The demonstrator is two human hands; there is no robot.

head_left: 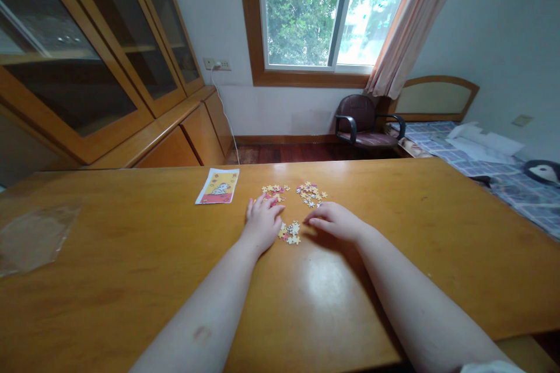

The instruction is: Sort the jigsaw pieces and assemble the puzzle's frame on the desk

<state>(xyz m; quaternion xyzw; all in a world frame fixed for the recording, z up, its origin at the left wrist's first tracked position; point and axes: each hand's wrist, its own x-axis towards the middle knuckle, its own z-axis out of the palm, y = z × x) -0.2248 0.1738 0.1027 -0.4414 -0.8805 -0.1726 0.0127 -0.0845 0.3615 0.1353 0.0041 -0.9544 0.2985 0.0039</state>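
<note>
Worktop (284, 320), seen from the near side. Nearest, a small cluster of jigsaw pieces (294, 227) lies between the two hands; both sides are close to it, so a sideways sweep of either wrist could scatter it. At far left of this level, a clear plastic sheet (32, 236) lies flat, well apart from the hands; its transparency would make a stray piece slipping beneath it easy to overlook only if pieces were flung that way. The right hand (335, 221) has loosely bent fingers pointing left, just beside the near cluster; whether they pinch anything cannot be told. The left hand (261, 224) has its fingers spread, unclenched, over the near part of the far-left cluster (275, 189). Pieces beneath them are partly hidden, and dragging the palm nearer could merge this group with the near one. The far-right cluster (310, 189) lies beyond the right hand, its pieces overlapping; a careless reach might topple or spread them. Left of these groups, the picture card (219, 187) lies near the far edge; a push farther could send it over.
</note>
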